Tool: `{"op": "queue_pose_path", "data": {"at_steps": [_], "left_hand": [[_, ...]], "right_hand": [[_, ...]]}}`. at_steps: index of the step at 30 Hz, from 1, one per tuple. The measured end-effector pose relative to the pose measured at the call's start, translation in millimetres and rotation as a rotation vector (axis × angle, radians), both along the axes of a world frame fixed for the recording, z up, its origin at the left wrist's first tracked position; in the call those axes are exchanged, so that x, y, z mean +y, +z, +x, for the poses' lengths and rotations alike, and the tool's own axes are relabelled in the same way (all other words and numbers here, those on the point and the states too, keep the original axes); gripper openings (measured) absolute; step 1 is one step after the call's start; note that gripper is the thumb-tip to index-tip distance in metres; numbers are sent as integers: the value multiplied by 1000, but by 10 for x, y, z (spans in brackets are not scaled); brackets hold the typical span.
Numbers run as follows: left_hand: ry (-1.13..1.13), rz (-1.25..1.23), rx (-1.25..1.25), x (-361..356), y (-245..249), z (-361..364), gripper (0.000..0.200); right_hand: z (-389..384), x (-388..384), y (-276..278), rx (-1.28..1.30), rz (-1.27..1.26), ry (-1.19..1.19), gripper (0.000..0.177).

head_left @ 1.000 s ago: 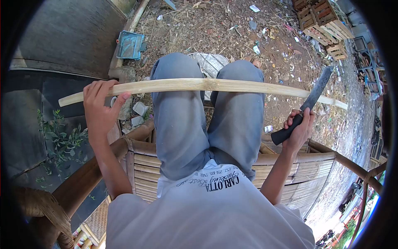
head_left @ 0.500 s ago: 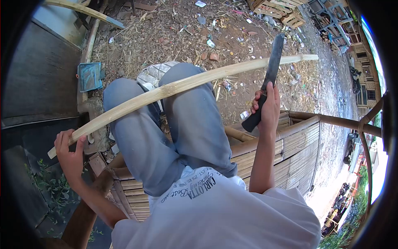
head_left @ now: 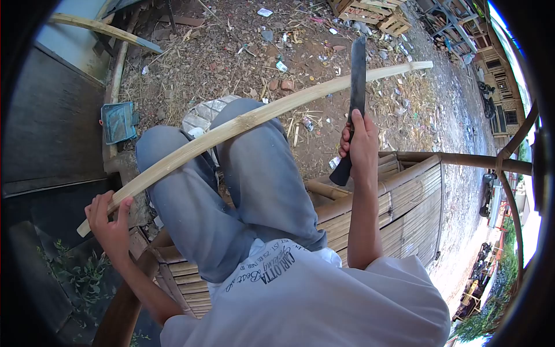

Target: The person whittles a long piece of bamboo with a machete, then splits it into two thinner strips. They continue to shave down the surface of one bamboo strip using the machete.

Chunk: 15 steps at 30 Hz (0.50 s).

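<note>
A long split bamboo strip (head_left: 243, 122), pale and gently bowed, lies across my knees in grey trousers (head_left: 260, 150). Near its lower left end, my left hand (head_left: 110, 222) grips the strip between thumb and fingers, with a short stub sticking out past the hand. My right hand (head_left: 363, 144) is closed around the black handle of a machete (head_left: 358, 75), whose dark blade points away from me. In this view the blade crosses over the strip's far right part.
I sit on a bamboo slat bench (head_left: 399, 202) with a pole railing. A blue plastic basket (head_left: 119, 122) lies at the left by a dark panel (head_left: 52, 115). Wooden crates (head_left: 370, 13) stand at the far right, and litter and chips cover the dirt ground (head_left: 231, 63).
The machete has shifted left along the strip, its blade now more upright. My left hand and the strip's near end sit slightly further right and lower as the view shifts.
</note>
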<state>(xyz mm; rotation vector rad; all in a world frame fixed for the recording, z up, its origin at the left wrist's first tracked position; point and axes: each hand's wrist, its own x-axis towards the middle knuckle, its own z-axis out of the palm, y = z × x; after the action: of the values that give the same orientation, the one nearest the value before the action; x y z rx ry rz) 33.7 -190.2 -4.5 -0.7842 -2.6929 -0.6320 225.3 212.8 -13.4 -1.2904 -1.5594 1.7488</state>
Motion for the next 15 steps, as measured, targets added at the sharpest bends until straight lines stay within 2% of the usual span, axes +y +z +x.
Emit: {"op": "queue_pose_path", "data": {"at_steps": [1,4,5,7,8,11,13,15], "left_hand": [[8,-2,3,68,17,29,34],[-31,-55,52,330,119,127,32],[-29,-60,56,339,150,131,32],[-26,-52,142,340,186,151,32],[-21,-53,142,359,196,184,32],[-3,-37,176,499,202,298,31],[-26,-40,199,625,187,350,32],[-23,-43,203,649,223,341,31]], "right_hand": [[-32,-80,12,-26,2,50,28],[-121,-563,32,-105,125,471,28],[-140,-545,80,-99,120,474,28],[-152,-357,164,-97,-22,279,27],[-128,-185,90,-83,2,170,27],[-120,-161,80,-94,-18,118,27],[-156,-558,160,-67,-106,368,27],[-121,-783,123,-33,-2,542,27]]}}
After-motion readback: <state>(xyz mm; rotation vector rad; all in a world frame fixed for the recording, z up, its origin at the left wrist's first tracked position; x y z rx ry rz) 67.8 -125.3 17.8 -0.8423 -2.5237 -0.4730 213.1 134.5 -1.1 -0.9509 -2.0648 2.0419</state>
